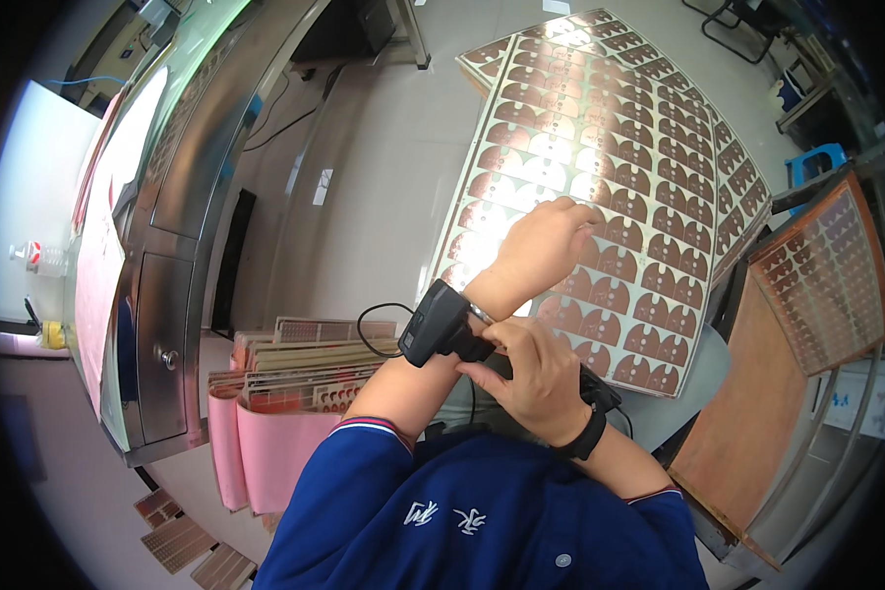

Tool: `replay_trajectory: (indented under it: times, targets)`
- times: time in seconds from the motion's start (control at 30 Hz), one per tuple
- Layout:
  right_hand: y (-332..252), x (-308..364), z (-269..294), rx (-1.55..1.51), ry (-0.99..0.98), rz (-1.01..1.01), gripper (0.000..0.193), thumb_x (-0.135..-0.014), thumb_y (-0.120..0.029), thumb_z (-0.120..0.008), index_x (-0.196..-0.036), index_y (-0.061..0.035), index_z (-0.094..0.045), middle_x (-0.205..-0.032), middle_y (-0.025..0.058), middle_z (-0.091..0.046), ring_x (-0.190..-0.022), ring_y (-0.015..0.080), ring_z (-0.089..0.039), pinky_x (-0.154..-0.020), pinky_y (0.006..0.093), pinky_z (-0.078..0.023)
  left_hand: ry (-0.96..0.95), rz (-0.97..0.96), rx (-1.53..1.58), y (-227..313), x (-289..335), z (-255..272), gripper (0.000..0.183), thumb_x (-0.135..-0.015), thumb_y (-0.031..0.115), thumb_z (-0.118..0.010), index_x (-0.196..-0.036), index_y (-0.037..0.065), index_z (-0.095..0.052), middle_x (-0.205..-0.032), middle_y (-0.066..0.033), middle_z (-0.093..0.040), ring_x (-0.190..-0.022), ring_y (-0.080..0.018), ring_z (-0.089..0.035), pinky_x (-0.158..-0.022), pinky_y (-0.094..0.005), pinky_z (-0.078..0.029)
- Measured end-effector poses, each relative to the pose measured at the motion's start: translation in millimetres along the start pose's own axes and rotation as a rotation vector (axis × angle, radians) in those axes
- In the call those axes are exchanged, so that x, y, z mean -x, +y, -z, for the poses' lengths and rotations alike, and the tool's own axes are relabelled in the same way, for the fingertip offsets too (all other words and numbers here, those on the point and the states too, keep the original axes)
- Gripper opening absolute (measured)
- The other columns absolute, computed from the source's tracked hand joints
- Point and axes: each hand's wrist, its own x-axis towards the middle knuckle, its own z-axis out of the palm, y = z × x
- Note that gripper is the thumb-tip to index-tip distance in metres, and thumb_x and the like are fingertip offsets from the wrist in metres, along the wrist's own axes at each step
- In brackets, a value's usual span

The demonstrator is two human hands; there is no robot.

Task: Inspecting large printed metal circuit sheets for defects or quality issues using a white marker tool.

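Note:
My left arm reaches across in front of me, with a black box-shaped device (434,320) strapped at its wrist. My left hand (546,244) hangs above the stacked panels, its fingers curled in and nothing showing in them. At that wrist, the thumb and fingers of my right hand (536,379) pinch the device's dark strap (470,346). A black band (592,433) circles my right wrist. Under my left hand lies a large panel (649,231) with rows of copper-coloured rounded shapes on a pale ground.
A steel cabinet (162,344) with a drawer stands at left, bearing papers and a plastic bottle (39,258). Several upright panels fill a pink-sided rack (285,442). At right, another patterned panel (828,280) leans above a brown board (742,413). A blue stool (816,162) stands beyond.

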Motion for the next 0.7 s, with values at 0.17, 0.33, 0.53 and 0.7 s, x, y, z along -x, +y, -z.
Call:
replay_trajectory:
  times: [0.17, 0.33, 0.53, 0.7]
  targets:
    - [-2, -5, 1, 0.033, 0.061, 0.003, 0.038, -0.066, -0.023, -0.076, -0.093, -0.0057, -0.056, -0.085, 0.0051, -0.058, -0.067, 0.0166, -0.059, -0.056, 0.0289, -0.047, -0.002, 0.069, 0.047, -1, -5, 1, 0.019, -0.084, 0.01, -0.052, -0.097, 0.001, -0.061, -0.096, -0.0165, -0.061, -0.09, -0.0339, -0.057, -0.079, -0.0393, -0.045]
    - [5, -8, 11, 0.203, 0.123, 0.128, 0.028, -0.071, -0.019, -0.07, -0.093, -0.0054, -0.059, -0.084, 0.0063, -0.058, -0.066, 0.0195, -0.059, -0.057, 0.0305, -0.049, 0.025, 0.049, 0.074, 4, -11, -7, 0.019, -0.084, 0.01, -0.052, -0.097, 0.001, -0.062, -0.095, -0.0171, -0.061, -0.089, -0.0343, -0.058, -0.078, -0.0388, -0.045]
    - [11, -9, 13, 0.156, 0.052, 0.144, 0.036, -0.074, -0.018, -0.065, -0.103, -0.0006, -0.052, -0.08, 0.0093, -0.053, -0.07, 0.0232, -0.056, -0.064, 0.0299, -0.048, 0.086, 0.186, 0.21, 8, -14, -8, 0.018, -0.084, 0.006, -0.051, -0.098, 0.001, -0.062, -0.095, -0.0183, -0.062, -0.082, -0.0329, -0.061, -0.073, -0.0365, -0.048]
    - [22, -10, 23, 0.146, 0.145, 0.191, 0.033, -0.069, -0.009, -0.066, -0.098, -0.0005, -0.054, -0.078, 0.0082, -0.051, -0.068, 0.0214, -0.055, -0.061, 0.029, -0.049, 0.132, 0.181, 0.739, 17, -21, -12, 0.019, -0.088, 0.006, -0.049, -0.104, 0.001, -0.059, -0.095, -0.0114, -0.062, -0.081, -0.0203, -0.06, -0.072, -0.0295, -0.05]
